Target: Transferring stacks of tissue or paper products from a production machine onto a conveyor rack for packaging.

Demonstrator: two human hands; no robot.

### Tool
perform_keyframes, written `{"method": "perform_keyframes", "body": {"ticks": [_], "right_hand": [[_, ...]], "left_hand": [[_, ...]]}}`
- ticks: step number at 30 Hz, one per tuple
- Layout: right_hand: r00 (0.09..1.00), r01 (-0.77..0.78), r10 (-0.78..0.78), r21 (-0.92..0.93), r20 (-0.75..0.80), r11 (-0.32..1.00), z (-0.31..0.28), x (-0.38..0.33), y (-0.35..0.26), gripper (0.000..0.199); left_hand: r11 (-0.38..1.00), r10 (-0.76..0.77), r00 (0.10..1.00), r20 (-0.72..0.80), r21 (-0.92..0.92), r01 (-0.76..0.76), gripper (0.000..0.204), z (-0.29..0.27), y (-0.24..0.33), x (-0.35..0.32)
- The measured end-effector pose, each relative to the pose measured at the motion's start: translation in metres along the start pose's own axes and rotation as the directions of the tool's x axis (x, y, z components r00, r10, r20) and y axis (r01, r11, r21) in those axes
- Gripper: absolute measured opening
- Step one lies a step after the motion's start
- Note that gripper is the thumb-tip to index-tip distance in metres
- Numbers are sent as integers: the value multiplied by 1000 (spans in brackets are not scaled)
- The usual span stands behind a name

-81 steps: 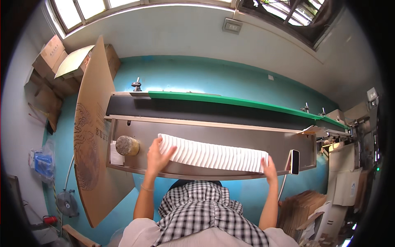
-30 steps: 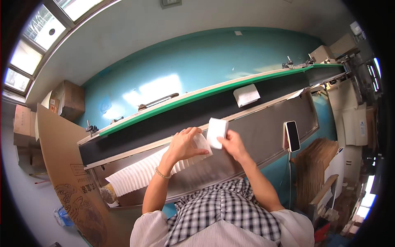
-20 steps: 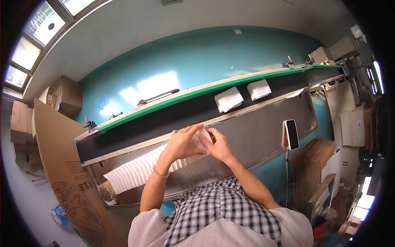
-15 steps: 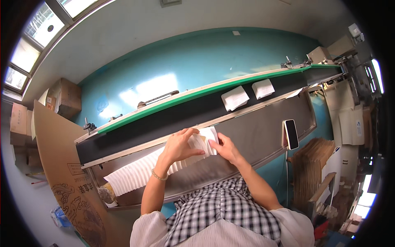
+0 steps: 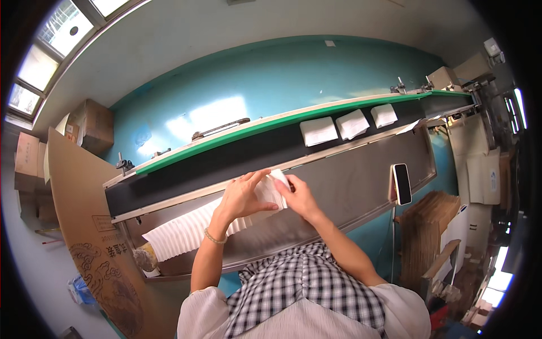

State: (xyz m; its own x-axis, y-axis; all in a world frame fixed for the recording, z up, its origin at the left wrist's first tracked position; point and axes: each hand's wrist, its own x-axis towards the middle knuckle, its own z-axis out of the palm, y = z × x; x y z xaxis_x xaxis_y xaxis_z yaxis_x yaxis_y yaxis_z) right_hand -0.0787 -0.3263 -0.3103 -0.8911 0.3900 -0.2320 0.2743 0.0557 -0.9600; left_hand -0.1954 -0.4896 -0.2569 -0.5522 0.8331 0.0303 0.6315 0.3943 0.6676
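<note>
A long row of white folded tissues (image 5: 183, 235) lies slantwise on the metal tray in front of me. My left hand (image 5: 244, 198) spans the row near its right end, fingers over the far side and thumb on the near side. At that end, my right hand (image 5: 299, 198) grips the last folded tissues (image 5: 279, 178) between thumb and fingers; the fingertips are partly hidden. A brownish, rough lump (image 5: 145, 258) sits against the row's left end.
Beyond the metal tray (image 5: 350, 169) runs a black belt (image 5: 226, 151) with a green edge strip (image 5: 237, 133). Three white tissue packets (image 5: 319, 131) lie on it. A phone (image 5: 402, 184) stands at the tray's right. Cardboard (image 5: 84, 209) rises at left; stacked brown sheets (image 5: 426, 237) stand at right.
The two packets on the belt have shifted right, and a third now lies to their left. My right hand has moved slightly left, closer in on the row's end.
</note>
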Motion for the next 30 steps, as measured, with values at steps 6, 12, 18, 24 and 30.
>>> {"method": "perform_keyframes", "body": {"ticks": [6,12,18,24,30], "right_hand": [[917,-340,327,21,230,940,-35,5,4,20],[948,-319,303,272,99,908,-17,34,-8,27],[994,-65,67,-25,83,998,5,-3,-7,40],[953,-204,197,7,232,979,-27,4,13,33],[976,-153,113,219,187,964,-8,29,-7,26]], "left_hand": [[991,-124,989,83,-35,127,77,-3,-1,-2],[980,-179,975,134,-62,189,81,-6,-4,-2],[996,-26,1000,6,82,26,81,-8,-1,-13],[982,-181,977,108,-41,187,73,-10,-3,-12],[987,-155,987,48,-38,157,74,-9,-8,-19]]}}
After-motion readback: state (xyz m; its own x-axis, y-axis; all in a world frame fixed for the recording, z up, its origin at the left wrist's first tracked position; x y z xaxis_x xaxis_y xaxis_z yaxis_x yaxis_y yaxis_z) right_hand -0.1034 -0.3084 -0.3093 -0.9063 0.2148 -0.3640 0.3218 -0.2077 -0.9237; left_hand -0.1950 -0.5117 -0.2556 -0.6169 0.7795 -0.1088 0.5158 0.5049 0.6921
